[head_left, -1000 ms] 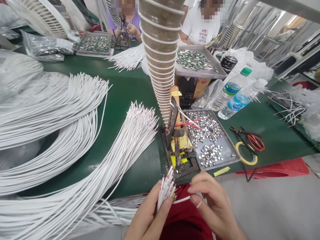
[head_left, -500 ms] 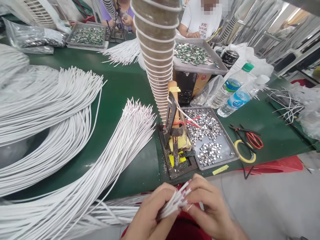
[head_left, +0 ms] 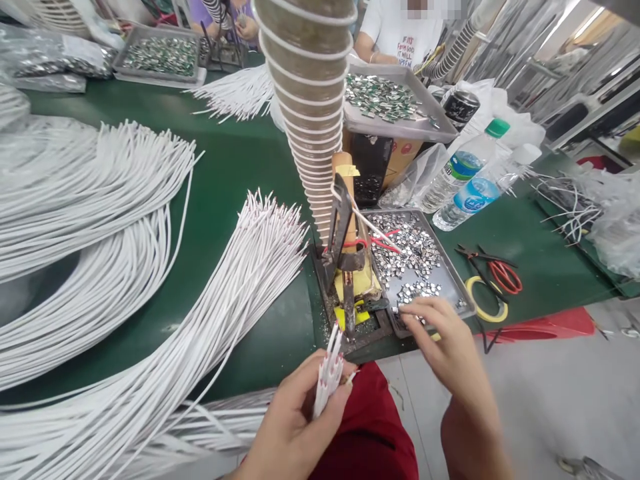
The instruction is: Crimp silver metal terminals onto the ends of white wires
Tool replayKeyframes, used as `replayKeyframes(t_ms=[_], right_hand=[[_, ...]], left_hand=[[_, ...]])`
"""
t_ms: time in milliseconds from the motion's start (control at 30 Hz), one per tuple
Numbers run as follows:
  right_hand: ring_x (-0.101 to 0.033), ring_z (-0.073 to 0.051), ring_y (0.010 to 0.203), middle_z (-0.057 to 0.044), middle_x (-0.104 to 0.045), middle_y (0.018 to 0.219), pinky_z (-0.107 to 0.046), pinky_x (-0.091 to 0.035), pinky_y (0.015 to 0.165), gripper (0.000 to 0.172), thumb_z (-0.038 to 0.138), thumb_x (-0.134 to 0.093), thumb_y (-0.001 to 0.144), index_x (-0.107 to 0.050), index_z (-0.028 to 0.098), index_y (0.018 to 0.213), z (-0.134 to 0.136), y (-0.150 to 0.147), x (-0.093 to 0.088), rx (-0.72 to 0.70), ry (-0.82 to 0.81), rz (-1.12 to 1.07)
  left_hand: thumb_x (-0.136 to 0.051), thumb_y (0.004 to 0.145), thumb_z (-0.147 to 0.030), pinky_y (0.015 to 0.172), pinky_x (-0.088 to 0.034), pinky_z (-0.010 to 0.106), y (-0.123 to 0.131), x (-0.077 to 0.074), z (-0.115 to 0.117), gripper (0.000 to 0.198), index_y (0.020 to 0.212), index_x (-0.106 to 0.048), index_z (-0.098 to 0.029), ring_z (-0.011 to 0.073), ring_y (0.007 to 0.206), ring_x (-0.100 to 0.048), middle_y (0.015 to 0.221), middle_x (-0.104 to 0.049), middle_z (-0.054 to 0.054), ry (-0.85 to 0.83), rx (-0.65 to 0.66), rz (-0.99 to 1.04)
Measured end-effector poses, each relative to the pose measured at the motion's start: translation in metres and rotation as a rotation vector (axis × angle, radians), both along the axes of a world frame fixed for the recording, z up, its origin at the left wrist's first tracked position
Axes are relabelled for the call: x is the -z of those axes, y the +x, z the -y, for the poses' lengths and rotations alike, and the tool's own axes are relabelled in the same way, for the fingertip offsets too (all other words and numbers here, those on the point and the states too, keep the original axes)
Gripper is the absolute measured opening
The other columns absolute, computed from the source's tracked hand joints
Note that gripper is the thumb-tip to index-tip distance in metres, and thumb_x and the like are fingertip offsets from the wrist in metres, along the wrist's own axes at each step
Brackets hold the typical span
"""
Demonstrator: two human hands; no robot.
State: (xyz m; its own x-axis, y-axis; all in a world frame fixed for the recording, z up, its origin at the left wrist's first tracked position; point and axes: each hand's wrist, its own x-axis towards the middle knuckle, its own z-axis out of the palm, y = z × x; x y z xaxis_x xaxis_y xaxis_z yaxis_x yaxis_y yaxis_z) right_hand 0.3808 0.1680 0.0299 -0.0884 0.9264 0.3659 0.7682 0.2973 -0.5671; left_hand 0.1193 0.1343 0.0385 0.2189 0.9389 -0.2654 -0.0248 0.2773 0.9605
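While the small metal pieces (head_left: 407, 257) lie loose in the shallow grey tray (head_left: 453, 287), thickest toward its far and left parts, the right hand (head_left: 447, 340) reaches in over the near left corner, so the nearest of them are right at its fingertips. Its thumb and index finger are curled toward each other, though I cannot tell whether they pinch a piece. The tray is ahead and to the right of the left hand (head_left: 310, 413), which makes the right hand clearly the nearer of the two. Closed around a short bundle of white wires (head_left: 329, 373), the left hand pins it between thumb and fingers above the person's lap; the bundle's long axis runs up and away from the person, leaning slightly right, with pinkish-red tips at the far end, and a single wire end juts rightward by the thumb. Just beyond those tips stands a dark metal fixture (head_left: 349, 300) with a wooden post (head_left: 343, 193), close along the tray's left side, and behind it a ribbed hose (head_left: 313, 120) comes down. Farther left, a large sheaf of white wires (head_left: 250, 267) slants across the green desk (head_left: 270, 353), its tips toward the fixture. Right of the tray are a yellow tape roll (head_left: 470, 288) and red-handled pliers (head_left: 505, 277).
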Motion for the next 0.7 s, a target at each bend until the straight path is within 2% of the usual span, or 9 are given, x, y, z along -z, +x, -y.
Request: replayKeyframes(t_ms=[100,200,300,400,533,700], right_hand=[[-0.072,-0.027,0.095,-0.009,-0.075,0.1,-0.041,-0.059,0.082,0.021,0.04,-0.063,0.105,-0.079,0.025,0.106,-0.018,0.016,0.013,-0.011,-0.052,0.116],[-0.072,-0.027,0.094,-0.008,-0.075,0.096,-0.041,-0.059,0.082,0.021,0.039,-0.063,0.105,-0.076,0.025,0.096,-0.023,0.015,0.019,-0.051,-0.081,0.095],[-0.07,-0.023,0.087,-0.006,-0.074,0.093,-0.037,-0.057,0.079,0.013,0.03,-0.063,0.104,-0.07,0.025,0.095,-0.017,0.006,0.017,-0.005,-0.044,0.014],[-0.066,-0.019,0.081,-0.004,-0.072,0.095,-0.032,-0.055,0.073,0.007,0.022,-0.064,0.103,-0.069,0.026,0.106,-0.002,-0.008,0.012,0.033,-0.003,-0.112],[-0.069,-0.018,0.086,-0.003,-0.072,0.095,-0.031,-0.057,0.076,0.019,0.011,-0.064,0.1,-0.07,0.028,0.107,0.015,-0.034,0.007,-0.126,0.021,-0.268],[-0.072,-0.016,0.088,-0.003,-0.074,0.101,-0.029,-0.059,0.079,0.029,0.003,-0.063,0.097,-0.069,0.026,0.113,0.024,-0.057,0.004,-0.24,-0.006,-0.278]], left_hand=[[-0.072,0.095,-0.031,0.076,-0.052,0.027,-0.001,0.003,-0.007,0.014,0.086,-0.079,-0.022,0.0199,0.077,-0.063,0.085,-0.069,0.002,0.028,0.042,-0.019],[-0.072,0.092,-0.027,0.077,-0.051,0.026,-0.002,0.004,-0.009,0.014,0.081,-0.077,-0.021,0.0193,0.078,-0.063,0.085,-0.067,0.002,0.0,0.032,-0.033],[-0.073,0.092,-0.028,0.074,-0.049,0.026,-0.001,0.003,-0.011,0.014,0.08,-0.075,-0.02,0.0185,0.075,-0.059,0.082,-0.065,0.0,-0.055,0.013,-0.052],[-0.073,0.091,-0.03,0.07,-0.047,0.026,0.0,0.002,-0.014,0.016,0.079,-0.073,-0.02,0.0171,0.071,-0.055,0.079,-0.062,-0.001,-0.08,-0.001,-0.047],[-0.072,0.092,-0.029,0.075,-0.049,0.026,0.001,-0.001,-0.02,0.017,0.077,-0.071,-0.02,0.0181,0.076,-0.058,0.082,-0.062,0.0,-0.04,-0.035,-0.028],[-0.071,0.093,-0.029,0.077,-0.052,0.025,0.002,-0.004,-0.022,0.012,0.085,-0.071,-0.02,0.0175,0.077,-0.057,0.082,-0.063,-0.001,-0.106,0.003,0.05]])
